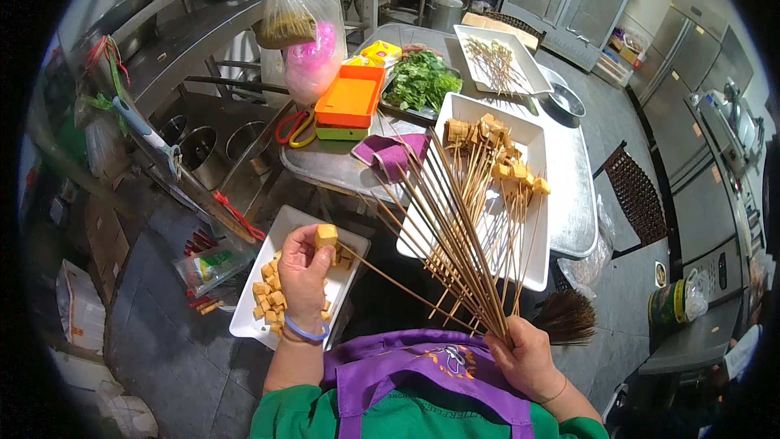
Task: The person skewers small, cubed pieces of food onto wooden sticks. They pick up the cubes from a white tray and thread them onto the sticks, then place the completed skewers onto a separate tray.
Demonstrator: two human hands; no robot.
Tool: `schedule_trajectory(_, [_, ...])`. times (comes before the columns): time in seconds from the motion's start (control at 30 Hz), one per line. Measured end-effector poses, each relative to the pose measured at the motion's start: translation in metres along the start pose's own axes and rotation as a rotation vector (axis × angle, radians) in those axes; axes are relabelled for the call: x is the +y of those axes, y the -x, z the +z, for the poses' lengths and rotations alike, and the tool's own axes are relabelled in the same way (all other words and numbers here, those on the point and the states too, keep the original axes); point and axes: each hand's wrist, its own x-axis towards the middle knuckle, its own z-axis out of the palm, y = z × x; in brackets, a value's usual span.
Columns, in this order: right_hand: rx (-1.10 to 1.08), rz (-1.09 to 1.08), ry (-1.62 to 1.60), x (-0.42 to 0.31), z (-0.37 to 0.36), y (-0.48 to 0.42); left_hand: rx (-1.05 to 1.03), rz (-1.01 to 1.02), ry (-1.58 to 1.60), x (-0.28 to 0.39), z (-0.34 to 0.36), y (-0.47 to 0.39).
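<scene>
Between its thumb and fingers my left hand (304, 271) pinches a yellow tofu cube (326, 236), above a white tray (244, 317) of loose tofu cubes (268, 299). A thin skewer runs from near this cube towards my right hand. Closed around the lower ends of a bundle of wooden skewers (454, 225) is my right hand (521, 356). Beyond it, on the steel table, a larger white tray (536, 256) holds skewered brown pieces (481, 134) and skewered yellow cubes (518, 172), their sticks pointing towards me.
A purple cloth (393, 152), scissors (297, 129), an orange tray (350, 94) and leafy greens (422, 82) lie on the table (573, 207). Another white tray (536, 73) of skewers stands farther back. Plastic bags (289, 24) hang at the left. A woven chair (637, 198) stands right.
</scene>
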Motion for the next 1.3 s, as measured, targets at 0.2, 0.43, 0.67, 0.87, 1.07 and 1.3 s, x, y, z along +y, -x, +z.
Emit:
schedule_trajectory(0.2, [0.022,-0.014,0.032,0.005,-0.001,0.005,-0.006,0.042,0.114,0.010,0.022,0.012])
schedule_trajectory(0.43, [-0.011,-0.003,0.035,0.002,-0.003,0.006,0.021,0.049,0.128,0.014,0.029,0.011])
schedule_trajectory(0.67, [0.022,-0.013,-0.001,0.004,0.004,0.008,0.032,0.372,-0.279,0.003,0.034,0.020])
schedule_trajectory(0.87, [0.069,-0.179,0.067,0.007,0.010,-0.004,0.013,0.212,-0.102,-0.008,0.038,0.029])
schedule_trajectory(1.07, [0.303,-0.201,0.154,0.011,-0.019,-0.019,-0.003,0.176,-0.186,-0.002,0.026,0.023])
schedule_trajectory(1.3, [0.570,0.229,0.413,0.065,-0.060,-0.054,0.063,-0.365,0.447,-0.042,-0.038,-0.002])
